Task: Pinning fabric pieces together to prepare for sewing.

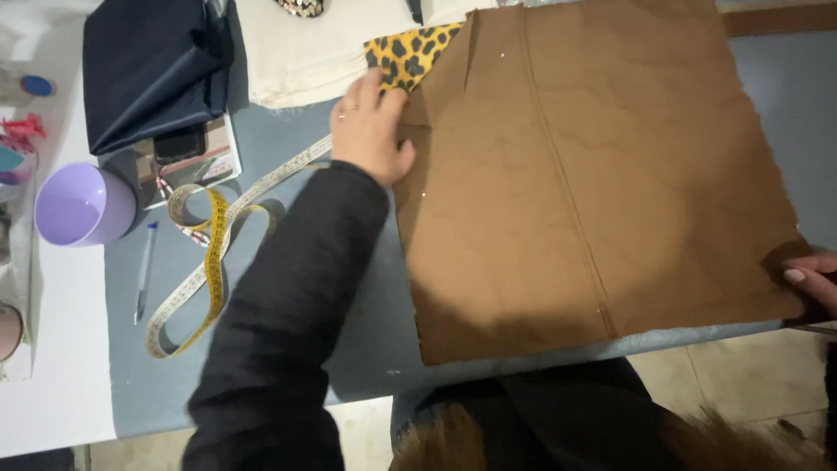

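grey table (366, 349), pale tiled floor (741, 375)

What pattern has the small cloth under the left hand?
Leopard spots, black on yellow: the cloth beside the left hand, head view.

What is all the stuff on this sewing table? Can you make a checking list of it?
Surface: grey table, with a white top beside it at the left.
Job's things: big brown paper sheet lying flat over leopard-print fabric, which peeks out at its top left corner.
Clutter: yellow tape measure, lilac cup, pen, folded dark blue cloth, cream cloth, phone on a booklet.
Grippers: left hand pressing the paper's left edge by the fabric; right hand at the paper's lower right corner.
Cables: nothing seen.
Surroundings: tiled floor below.
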